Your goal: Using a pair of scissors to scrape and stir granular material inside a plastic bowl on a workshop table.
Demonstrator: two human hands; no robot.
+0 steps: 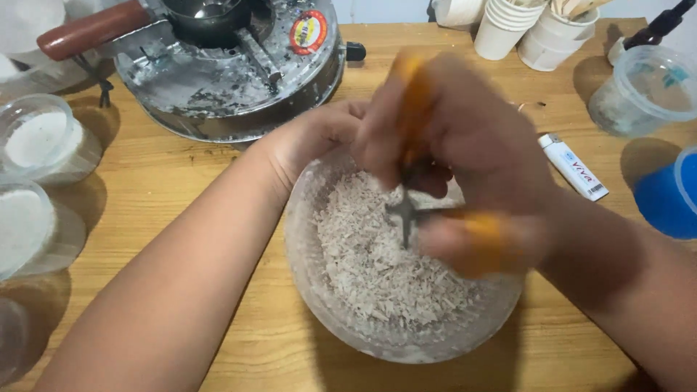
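While the wooden table (181, 181) took up pretty much the whole view, the biggest thing sitting on it was a round metal stove-like unit (225, 72) at the back with a reddish-brown handle (91, 30) sticking out left and a dark pot in its middle. Next down in size was the clear plastic bowl (348, 330) front and center, about half full of pale flaky shavings (377, 268). Off to the left were some clear tubs (36, 138) holding white powder, and on the right a clear lidded cup (642, 91) and a blue container (668, 196) at the edge; couldn't tell what was in either. White paper cups (537, 25) were stacked at the back right. The right hand (472, 145) was closed around orange-handled scissors (410, 210), blades hovering just over the shavings, all pretty blurred. The left hand (319, 134) was curled at the bowl's far rim, mostly hidden behind the right one, so I couldn't tell if it actually gripped anything. Smallest thing was a white lighter (573, 167) lying just right of the bowl.
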